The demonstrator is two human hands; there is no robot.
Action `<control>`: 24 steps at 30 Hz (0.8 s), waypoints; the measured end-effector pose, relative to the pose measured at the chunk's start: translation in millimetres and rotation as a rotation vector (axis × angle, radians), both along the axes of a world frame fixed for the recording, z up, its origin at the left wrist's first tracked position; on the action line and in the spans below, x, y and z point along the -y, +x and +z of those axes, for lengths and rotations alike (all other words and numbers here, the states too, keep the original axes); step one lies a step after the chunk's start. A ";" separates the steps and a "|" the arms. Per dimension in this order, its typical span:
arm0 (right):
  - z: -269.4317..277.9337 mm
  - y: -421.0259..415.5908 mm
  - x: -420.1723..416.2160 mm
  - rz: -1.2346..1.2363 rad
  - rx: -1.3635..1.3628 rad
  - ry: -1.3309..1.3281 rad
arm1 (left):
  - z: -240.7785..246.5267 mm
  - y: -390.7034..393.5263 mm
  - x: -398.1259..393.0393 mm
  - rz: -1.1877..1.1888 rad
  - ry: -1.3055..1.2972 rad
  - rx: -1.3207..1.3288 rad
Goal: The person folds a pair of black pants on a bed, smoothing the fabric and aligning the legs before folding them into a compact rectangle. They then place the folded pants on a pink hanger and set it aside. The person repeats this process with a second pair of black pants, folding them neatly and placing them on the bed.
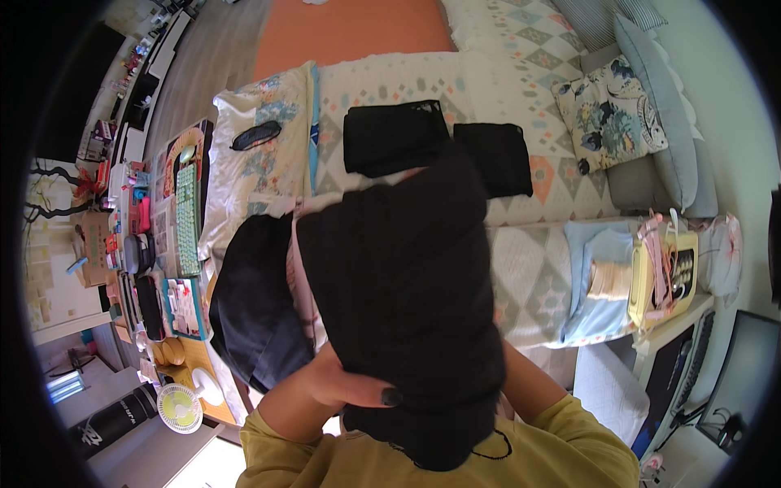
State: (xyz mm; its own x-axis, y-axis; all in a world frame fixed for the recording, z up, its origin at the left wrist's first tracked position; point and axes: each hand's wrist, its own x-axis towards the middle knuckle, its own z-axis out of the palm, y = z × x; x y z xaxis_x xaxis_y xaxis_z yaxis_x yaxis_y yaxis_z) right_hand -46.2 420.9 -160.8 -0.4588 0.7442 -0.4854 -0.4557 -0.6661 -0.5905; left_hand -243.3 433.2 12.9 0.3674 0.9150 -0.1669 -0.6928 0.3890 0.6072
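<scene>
A bundle of black folded fabric [403, 287] is held up close before my chest. My left hand [351, 384] grips its lower edge, the thumb with a dark nail lying across the front. The other hand is hidden behind the bundle; only its forearm shows at the right, and a bit of skin shows past the top edge. Beyond, two folded black garments [393, 137] [501, 160] lie side by side on the patterned bedspread [543, 201]. Dark fabric [259, 305] hangs in a rounded heap beside the bundle at the left.
A floral pillow [268, 152] with a dark eye mask [256, 135] lies at left. Near it are a green keyboard [188, 219] and a small fan [180, 409]. Cushions [610, 116], light blue cloth [601, 305] and a yellow basket [640, 274] stand at right.
</scene>
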 end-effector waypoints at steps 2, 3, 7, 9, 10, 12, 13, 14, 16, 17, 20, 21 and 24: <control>-10.0 30.7 -35.7 -0.110 -0.133 -0.165 | -30.5 3.3 -33.6 0.011 0.058 0.057; -15.9 45.0 -54.3 -0.160 -0.200 -0.251 | -41.1 0.7 -51.7 0.048 0.013 0.005; -37.3 94.5 -163.0 -0.155 0.035 -0.079 | -91.3 -26.3 -139.8 0.134 -0.172 -0.176; -41.7 92.3 -225.7 -0.075 0.208 0.002 | -109.5 -27.8 -185.8 0.136 -0.296 -0.334; -45.5 82.7 -252.9 -0.044 0.271 0.019 | -128.8 -35.3 -208.0 0.127 -0.236 -0.426; -44.3 51.9 -297.3 0.037 0.428 0.184 | -182.3 -63.8 -242.8 0.145 -0.142 -0.544; -62.7 44.3 -318.5 0.069 0.405 0.262 | -201.6 -76.9 -259.2 0.134 -0.118 -0.582; -80.7 39.1 -337.2 0.096 0.386 0.341 | -221.4 -87.9 -275.7 0.118 -0.091 -0.614; -107.3 20.9 -364.9 0.070 0.397 0.438 | -253.4 -108.7 -300.9 0.101 -0.081 -0.656; -120.7 11.5 -374.5 0.059 0.399 0.485 | -267.2 -119.1 -309.5 0.095 -0.097 -0.667; -166.1 -5.5 -389.8 0.066 0.342 0.383 | -325.0 -137.5 -331.7 0.078 -0.120 -0.770; -188.4 -5.5 -390.3 0.040 0.423 0.333 | -344.6 -137.4 -335.5 0.071 -0.128 -0.811; -303.7 6.0 -380.4 0.077 0.975 0.485 | -424.3 -140.5 -336.8 -0.160 -0.285 -1.420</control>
